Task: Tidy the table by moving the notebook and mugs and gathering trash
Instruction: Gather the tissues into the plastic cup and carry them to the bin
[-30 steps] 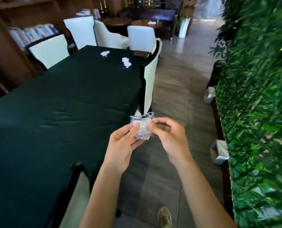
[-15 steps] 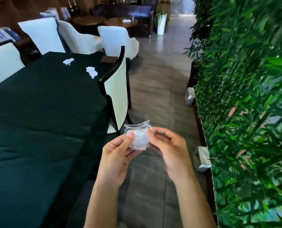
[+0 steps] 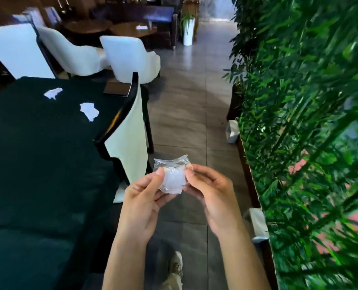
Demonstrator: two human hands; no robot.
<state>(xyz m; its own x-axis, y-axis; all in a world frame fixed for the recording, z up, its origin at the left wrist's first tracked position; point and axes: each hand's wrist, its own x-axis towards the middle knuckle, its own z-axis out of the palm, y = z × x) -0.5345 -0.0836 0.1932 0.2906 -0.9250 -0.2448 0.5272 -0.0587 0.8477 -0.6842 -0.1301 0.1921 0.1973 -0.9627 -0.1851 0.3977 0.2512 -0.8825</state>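
Observation:
My left hand (image 3: 143, 203) and my right hand (image 3: 210, 193) together pinch a small clear plastic bag (image 3: 173, 176) with white crumpled trash inside, held over the floor beside the table. On the dark green tablecloth (image 3: 38, 164), two white scraps of paper lie toward the far end: one scrap (image 3: 53, 93) farther left, the other scrap (image 3: 89, 111) nearer the chair. A brown notebook (image 3: 117, 88) lies flat at the table's far right corner. No mugs are in view.
A white-backed chair with a black frame (image 3: 125, 130) stands at the table's right side, close to my hands. More white chairs (image 3: 130, 57) ring the far end. A leafy green wall (image 3: 310, 122) lines the right, with small white bins (image 3: 232, 130) at its foot.
I have walked forward along the table's right side; the chair, scraps and notebook are nearer. Both hands have kept hold of the plastic bag.

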